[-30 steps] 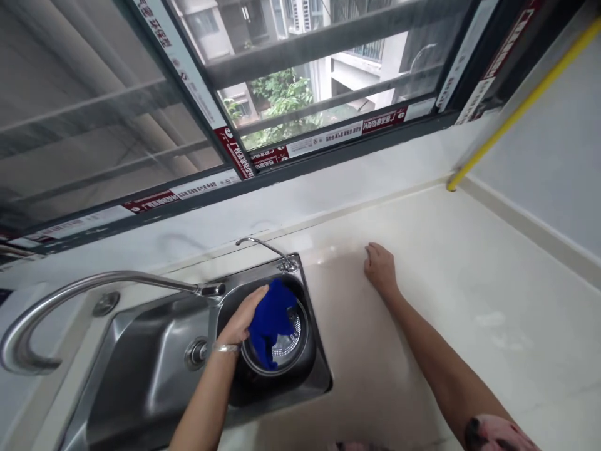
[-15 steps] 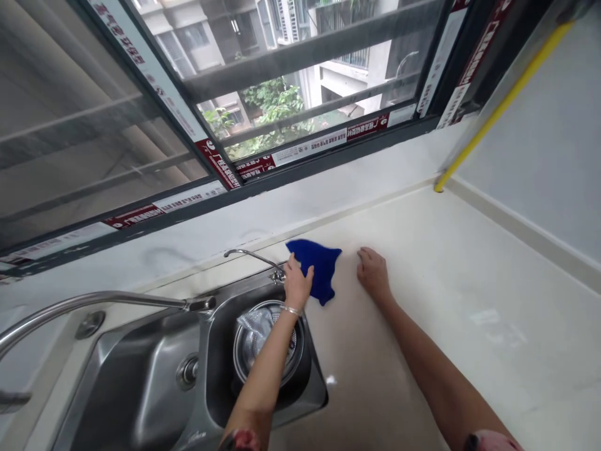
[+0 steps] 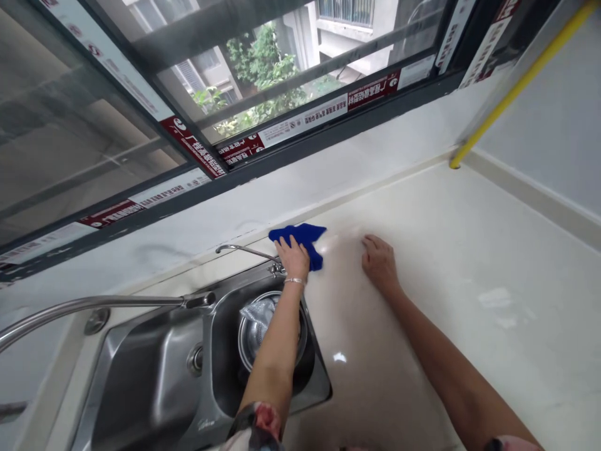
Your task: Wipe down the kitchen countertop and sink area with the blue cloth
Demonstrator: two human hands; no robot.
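A blue cloth [image 3: 307, 237] lies bunched on the pale countertop by the wall, just right of a thin faucet. On its left part rests my left hand [image 3: 293, 257], palm down, fingers spread and pressing the fabric. The bracelet on that wrist sits above the sink edge. To the right, my right hand [image 3: 379, 262] leans on the countertop [image 3: 422, 219], its fingers loosely curled together with nothing seen in them. A gap of bare counter separates it from the cloth.
The double steel sink [image 3: 145, 376] is at the left, with a large curved faucet [image 3: 117, 301] and a slim faucet [image 3: 248, 252]. Its right basin holds a metal pot [image 3: 244, 341] with a silvery sheet. A yellow pipe [image 3: 516, 94] meets the counter's back corner, under a window.
My left hand has pushed the blue cloth toward the wall and slightly left, folding it smaller. My right hand stays on the counter, shifted slightly. The view has tilted a little.
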